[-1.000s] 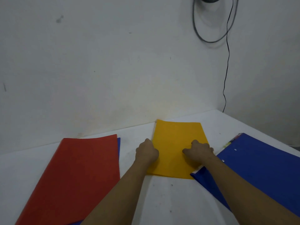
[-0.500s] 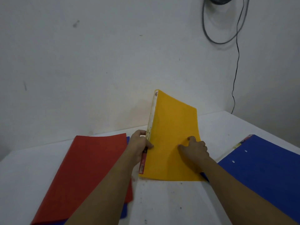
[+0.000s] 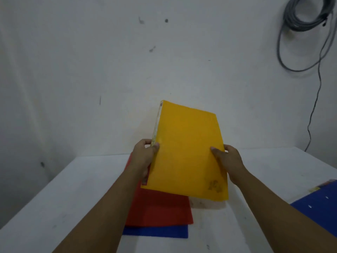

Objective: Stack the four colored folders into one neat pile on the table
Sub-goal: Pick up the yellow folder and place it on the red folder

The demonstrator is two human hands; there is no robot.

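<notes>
A yellow folder [image 3: 187, 152] is held in the air, tilted, above the table. My left hand [image 3: 144, 156] grips its left spine edge and my right hand [image 3: 228, 159] grips its right edge. Below it a red folder [image 3: 160, 210] lies flat on a blue folder [image 3: 156, 232], whose near edge sticks out toward me. Another blue folder [image 3: 321, 209] with a clip lies at the right edge of the view. The yellow folder hides the far part of the red one.
The white table [image 3: 73, 189] stands in a corner against white walls. A coiled grey cable [image 3: 306, 17] hangs on the wall at upper right, with a thin wire running down to the table's far right corner.
The yellow folder went from lying flat to lifted off the table. Both hands now grip its sides, and it has moved left, over the red folder.
</notes>
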